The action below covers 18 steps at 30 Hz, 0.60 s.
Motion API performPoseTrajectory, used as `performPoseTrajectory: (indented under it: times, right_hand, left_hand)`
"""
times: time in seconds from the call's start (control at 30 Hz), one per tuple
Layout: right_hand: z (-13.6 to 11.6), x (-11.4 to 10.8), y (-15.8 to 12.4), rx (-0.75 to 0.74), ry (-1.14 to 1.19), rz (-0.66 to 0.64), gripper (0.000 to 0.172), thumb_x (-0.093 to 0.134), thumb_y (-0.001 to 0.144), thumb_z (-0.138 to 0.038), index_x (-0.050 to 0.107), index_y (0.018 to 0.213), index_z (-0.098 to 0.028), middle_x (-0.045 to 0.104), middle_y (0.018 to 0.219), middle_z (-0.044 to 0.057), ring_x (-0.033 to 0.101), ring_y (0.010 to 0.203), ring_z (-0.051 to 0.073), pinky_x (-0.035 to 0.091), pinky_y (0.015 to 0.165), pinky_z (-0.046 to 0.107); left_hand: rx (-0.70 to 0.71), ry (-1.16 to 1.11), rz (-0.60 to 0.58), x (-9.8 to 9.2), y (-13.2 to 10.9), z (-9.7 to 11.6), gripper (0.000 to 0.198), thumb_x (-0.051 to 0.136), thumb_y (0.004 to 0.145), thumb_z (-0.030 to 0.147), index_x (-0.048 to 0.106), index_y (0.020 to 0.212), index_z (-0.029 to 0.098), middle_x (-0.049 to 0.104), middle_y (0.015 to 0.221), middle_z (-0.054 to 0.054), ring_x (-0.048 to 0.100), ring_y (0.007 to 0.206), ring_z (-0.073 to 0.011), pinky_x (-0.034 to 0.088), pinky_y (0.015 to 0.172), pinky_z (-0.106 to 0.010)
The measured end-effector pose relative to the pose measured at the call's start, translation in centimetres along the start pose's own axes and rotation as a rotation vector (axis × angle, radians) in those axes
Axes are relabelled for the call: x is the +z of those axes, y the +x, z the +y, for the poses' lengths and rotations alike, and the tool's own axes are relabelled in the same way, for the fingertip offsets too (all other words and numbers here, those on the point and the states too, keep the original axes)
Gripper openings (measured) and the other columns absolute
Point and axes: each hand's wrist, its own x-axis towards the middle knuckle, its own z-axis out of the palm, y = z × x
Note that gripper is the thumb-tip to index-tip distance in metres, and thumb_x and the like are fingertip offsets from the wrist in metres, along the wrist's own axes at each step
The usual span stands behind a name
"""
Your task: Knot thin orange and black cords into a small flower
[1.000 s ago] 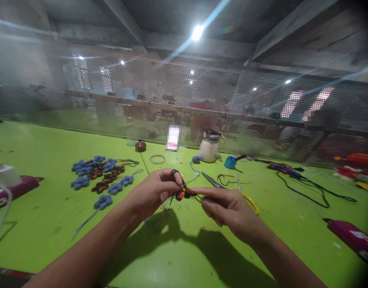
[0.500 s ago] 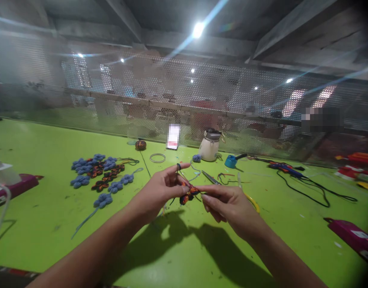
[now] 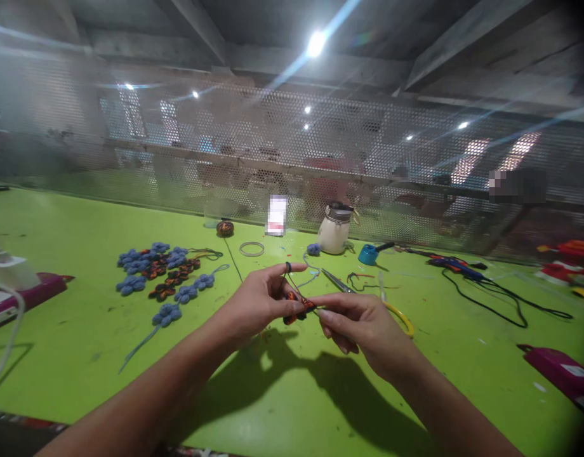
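Note:
My left hand (image 3: 258, 298) pinches a small crocheted flower piece (image 3: 292, 310) in dark and orange variegated yarn between thumb and fingers. A strand of yarn (image 3: 294, 285) runs from the raised index finger, which has a dark band of yarn round it, down to the piece. My right hand (image 3: 361, 320) meets it from the other side, thumb and index finger closed on a thin crochet hook (image 3: 317, 309), most of which is hidden by the fingers. Both hands are held above the green table, close together.
Blue and dark-orange crocheted flowers (image 3: 165, 314) lie at left. Behind the hands are a yarn ball (image 3: 225, 228), a ring (image 3: 251, 249), a phone (image 3: 276, 216), a pale jar (image 3: 334, 231) and a blue pot (image 3: 367, 254). Scissors (image 3: 337, 280) lie near my right hand; power strips (image 3: 558, 374) flank the table.
The crocheted piece has turned slightly in my left fingers, and the strand to the index finger shows more openly. The whole view has shifted a little.

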Motion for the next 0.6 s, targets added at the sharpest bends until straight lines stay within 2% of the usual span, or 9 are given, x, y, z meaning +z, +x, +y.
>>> performPoseTrajectory:
  times: [0.1,0.2,0.3,0.37,0.43,0.5,0.6]
  right_hand:
    - [0.1,0.2,0.2,0.029,-0.003,0.011,0.028,0.065,0.073,-0.027,0.071,0.097,-0.014,0.052,0.054,-0.003,0.039,0.038,0.004,0.026,0.037,0.018]
    - [0.5,0.4,0.5,0.057,0.023,0.025,0.027,0.066,0.073,-0.028,0.070,0.096,-0.013,0.053,0.053,-0.004,0.039,0.037,0.004,0.026,0.037,0.018]
    - [1.1,1.0,0.7,0.078,0.122,0.069,0.026,0.068,0.073,-0.027,0.069,0.094,-0.013,0.054,0.053,-0.004,0.040,0.038,0.004,0.026,0.037,0.018]
    - [1.5,1.4,0.7,0.060,0.243,0.106,0.023,0.068,0.074,-0.027,0.067,0.093,-0.014,0.055,0.054,-0.003,0.041,0.039,0.004,0.026,0.038,0.017]
    - [1.7,1.9,0.6,0.010,0.366,0.131,0.021,0.069,0.075,-0.027,0.066,0.092,-0.015,0.056,0.057,-0.003,0.041,0.040,0.004,0.025,0.038,0.017]
    - [1.7,2.2,0.5,-0.047,0.442,0.141,0.018,0.069,0.076,-0.026,0.065,0.090,-0.016,0.056,0.059,-0.003,0.041,0.039,0.003,0.025,0.037,0.016]
    - [1.4,2.1,0.3,-0.118,0.422,0.134,0.016,0.067,0.078,-0.024,0.066,0.093,-0.017,0.057,0.060,-0.003,0.042,0.040,0.002,0.027,0.038,0.016]
  left_hand:
    - [0.043,0.155,0.030,0.1,0.0,-0.2,0.068,0.069,0.066,0.016,0.045,0.129,0.012,0.056,0.061,0.003,0.052,0.053,-0.0121,0.042,0.055,-0.028]
    - [0.149,0.421,0.107,0.6,-0.1,-0.7,0.061,0.064,0.070,0.014,0.047,0.129,0.016,0.054,0.062,0.003,0.051,0.056,-0.0125,0.042,0.056,-0.027]
    - [0.363,0.691,0.204,1.4,-0.5,-1.5,0.051,0.055,0.078,0.011,0.050,0.128,0.020,0.061,0.073,-0.002,0.053,0.066,-0.0151,0.043,0.066,-0.032]
    - [0.510,0.784,0.269,1.8,-0.8,-1.8,0.046,0.050,0.081,0.012,0.052,0.126,0.021,0.063,0.080,-0.005,0.054,0.074,-0.0177,0.043,0.073,-0.036]
    - [0.514,0.684,0.314,2.1,-0.8,-1.8,0.045,0.052,0.082,0.014,0.052,0.126,0.020,0.062,0.079,-0.005,0.054,0.074,-0.0179,0.043,0.074,-0.036]
    - [0.362,0.377,0.302,2.1,-0.6,-1.6,0.050,0.061,0.078,0.018,0.052,0.126,0.017,0.060,0.072,-0.003,0.054,0.066,-0.0153,0.045,0.067,-0.033]
    - [0.145,-0.103,0.199,1.6,-0.2,-1.2,0.061,0.074,0.066,0.019,0.052,0.123,0.014,0.060,0.067,0.000,0.055,0.058,-0.0117,0.045,0.059,-0.028]
